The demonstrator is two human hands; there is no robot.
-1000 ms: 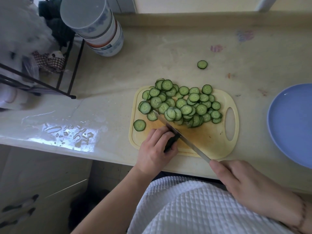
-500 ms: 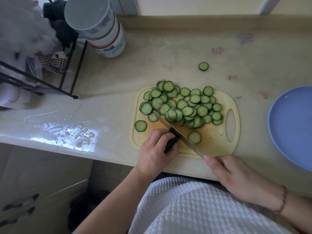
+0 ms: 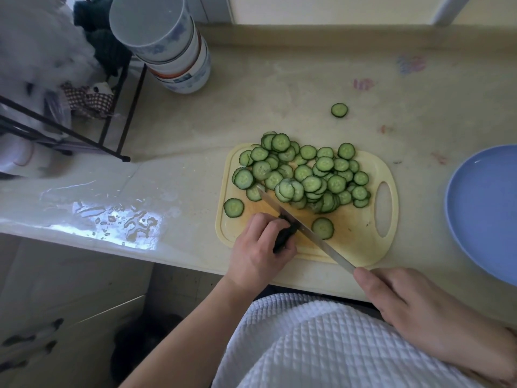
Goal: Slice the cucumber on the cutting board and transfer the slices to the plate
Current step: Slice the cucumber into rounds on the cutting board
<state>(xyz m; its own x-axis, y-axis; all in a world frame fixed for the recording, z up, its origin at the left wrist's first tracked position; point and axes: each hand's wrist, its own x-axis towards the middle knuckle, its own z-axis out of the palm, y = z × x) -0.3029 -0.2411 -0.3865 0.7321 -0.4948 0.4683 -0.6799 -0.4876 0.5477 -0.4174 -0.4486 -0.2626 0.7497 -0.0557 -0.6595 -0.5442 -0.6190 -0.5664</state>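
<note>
1. A person's left hand (image 3: pixel 258 247) pinches the dark cucumber stub (image 3: pixel 285 233) at the near-left part of the yellow cutting board (image 3: pixel 361 242), fingers curled round it.
2. The right hand (image 3: pixel 414 306) is closed around the handle of a long knife (image 3: pixel 305 228), whose blade runs diagonally from near right to far left and lies against the stub's exposed end.
3. The stub's long axis appears to cross the blade, so the next cut would seem to fall just beside the left fingertips.
4. A heap of slices (image 3: pixel 305 175) covers the board's far half; one slice (image 3: pixel 322 228) lies just right of the blade, another (image 3: pixel 233 207) at the left edge, and a stray (image 3: pixel 339 110) on the worktop (image 3: pixel 251 107) beyond.
5. The blue plate (image 3: pixel 481 214) sits well to the right, bare where it shows, nearer the knife hand; the transfer looks not yet begun.
</note>
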